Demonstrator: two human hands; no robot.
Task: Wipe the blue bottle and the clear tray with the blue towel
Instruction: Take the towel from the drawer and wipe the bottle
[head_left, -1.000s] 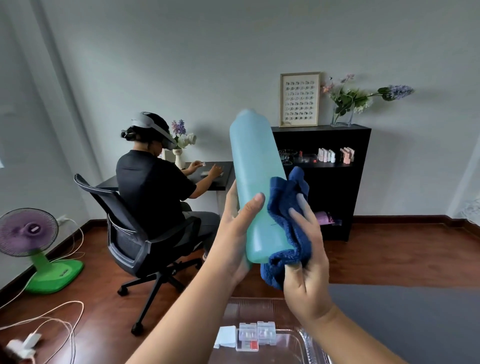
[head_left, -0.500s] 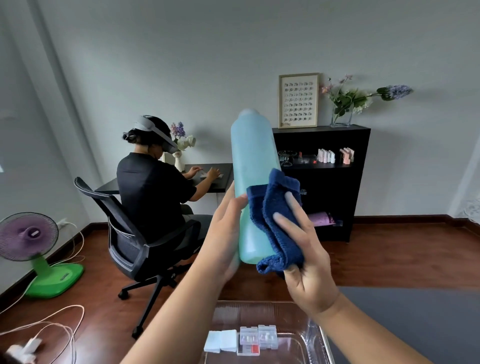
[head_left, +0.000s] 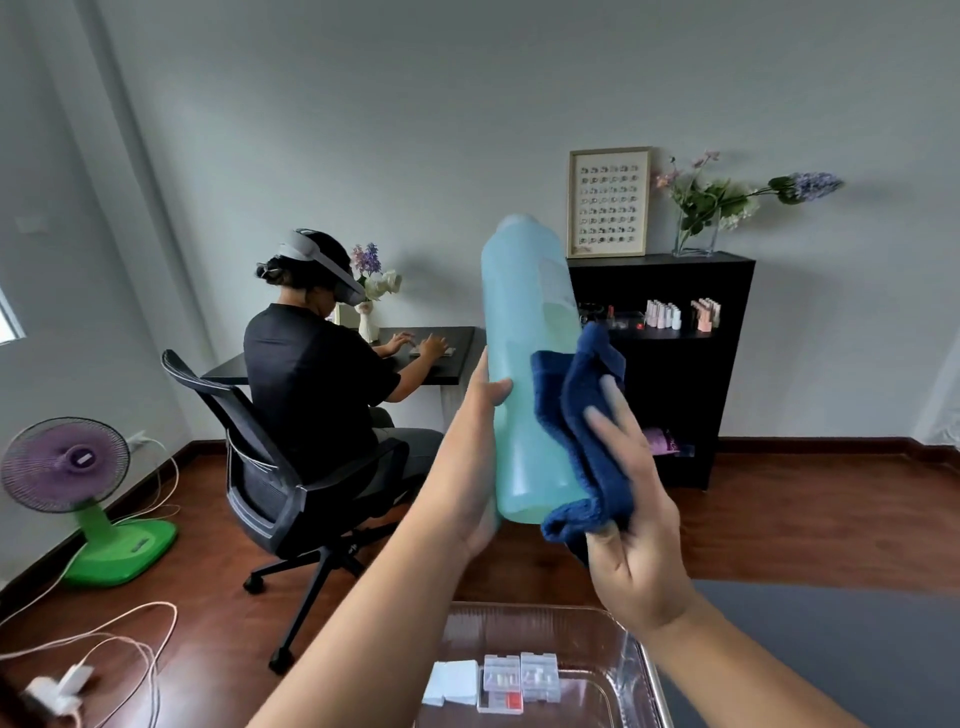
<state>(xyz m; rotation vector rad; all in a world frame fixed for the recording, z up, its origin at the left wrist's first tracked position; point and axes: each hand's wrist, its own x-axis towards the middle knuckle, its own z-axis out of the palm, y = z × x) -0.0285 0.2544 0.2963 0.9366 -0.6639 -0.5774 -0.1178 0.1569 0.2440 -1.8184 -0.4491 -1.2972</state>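
Bottle wipe underway: gripped by left hand, towel pressed on it by right hand; tray judged unwiped.

We see a second person seated in a black office chair, wearing a headset, both hands resting on a dark desk with a white vase of flowers. To the left stands a fan with a purple head and green base, and white cables trail over the wooden floor. Against the grey wall we find a black shelf unit carrying a framed print, a glass vase of flowers, and rows of small bottles. Small clear boxes lie at the bottom edge.
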